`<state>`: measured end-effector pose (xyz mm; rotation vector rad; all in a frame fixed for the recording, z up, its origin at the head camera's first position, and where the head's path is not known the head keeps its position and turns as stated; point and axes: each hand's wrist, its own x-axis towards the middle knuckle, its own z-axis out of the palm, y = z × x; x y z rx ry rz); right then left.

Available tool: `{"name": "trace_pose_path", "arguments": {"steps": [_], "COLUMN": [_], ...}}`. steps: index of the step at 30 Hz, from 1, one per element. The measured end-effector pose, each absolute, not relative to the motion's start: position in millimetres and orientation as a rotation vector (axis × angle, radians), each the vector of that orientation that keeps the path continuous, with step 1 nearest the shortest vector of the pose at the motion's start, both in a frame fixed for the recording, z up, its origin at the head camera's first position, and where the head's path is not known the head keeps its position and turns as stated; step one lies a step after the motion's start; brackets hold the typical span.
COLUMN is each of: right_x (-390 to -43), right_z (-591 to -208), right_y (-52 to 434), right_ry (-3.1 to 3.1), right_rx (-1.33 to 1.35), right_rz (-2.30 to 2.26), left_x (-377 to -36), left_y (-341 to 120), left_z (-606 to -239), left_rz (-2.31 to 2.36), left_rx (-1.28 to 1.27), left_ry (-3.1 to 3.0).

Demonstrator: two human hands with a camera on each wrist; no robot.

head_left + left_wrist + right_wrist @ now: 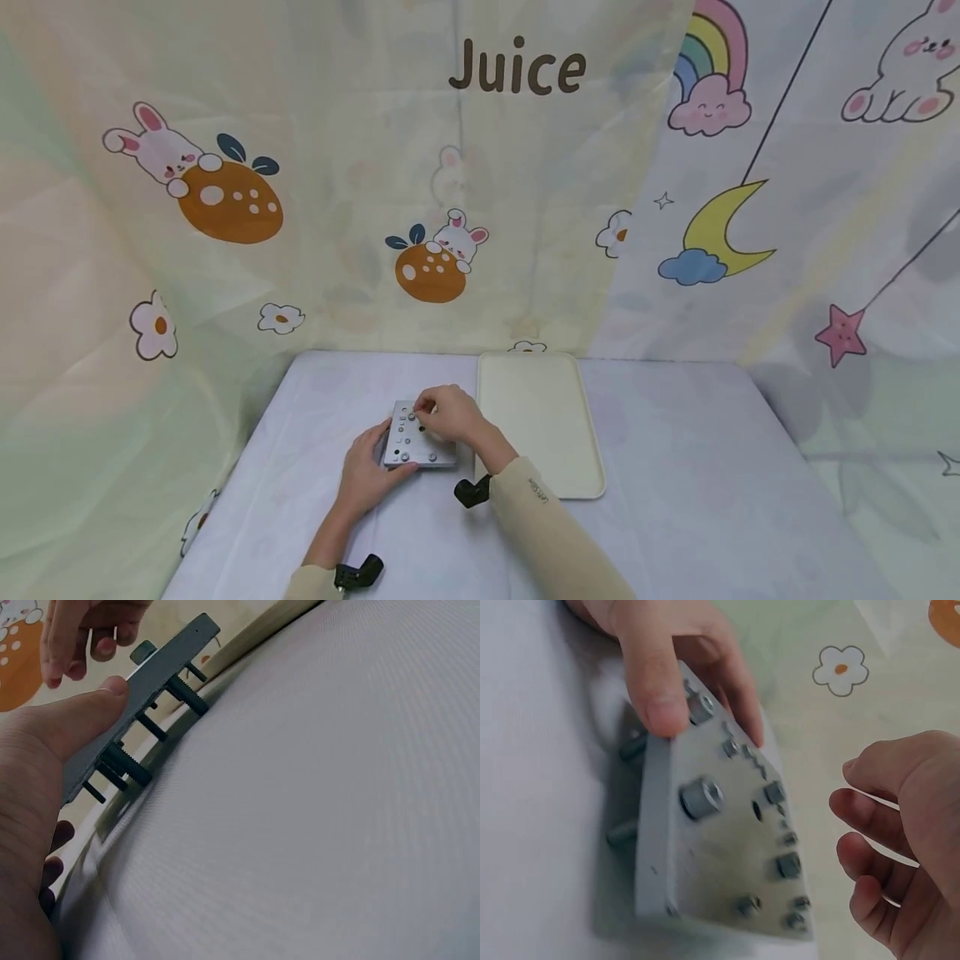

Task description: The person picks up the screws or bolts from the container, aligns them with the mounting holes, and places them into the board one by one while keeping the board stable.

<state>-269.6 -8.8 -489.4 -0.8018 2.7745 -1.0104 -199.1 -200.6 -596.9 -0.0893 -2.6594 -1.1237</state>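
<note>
Bracing the grey metal bolt plate (pixel 419 436) near the table's middle with the left hand (pixel 367 477), thumb and fingers clamped on its near edge; keeping it tilted on its protruding bolts (pixel 127 761). Hovering the right hand (pixel 452 414), fingers loosely curled, holding nothing. Pale cloth-covered table (pixel 675 500), cream tray (pixel 542 421) just right, cartoon curtain (pixel 225 192) behind.

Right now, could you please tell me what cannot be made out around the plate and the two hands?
- Plate, head view: its far end lies under the right hand; whether those fingers pinch a bolt is too small to tell.
- Bolts, left wrist view: their tips are blurred, so contact with the table is unclear.
- Left hand, right wrist view: cut off by the top edge.
</note>
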Motion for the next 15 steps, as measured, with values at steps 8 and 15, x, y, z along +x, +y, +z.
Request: {"name": "trace_pose_path", "arguments": {"steps": [8, 15], "right_x": [-260.1, -251.6], "right_z": [-486.8, -479.3], "right_y": [28.6, 66.5], "right_ry": [2.802, 2.834], "right_rx": [-0.791, -0.846], "right_rz": [-0.944, -0.857], "left_x": [-189.3, -184.7], "left_y": [-204.6, -212.1], "left_z": [-602.3, -605.5], "left_rz": [-1.152, -1.214], "left_rx": [-0.040, -0.053], "left_ry": [-2.722, -2.712]}}
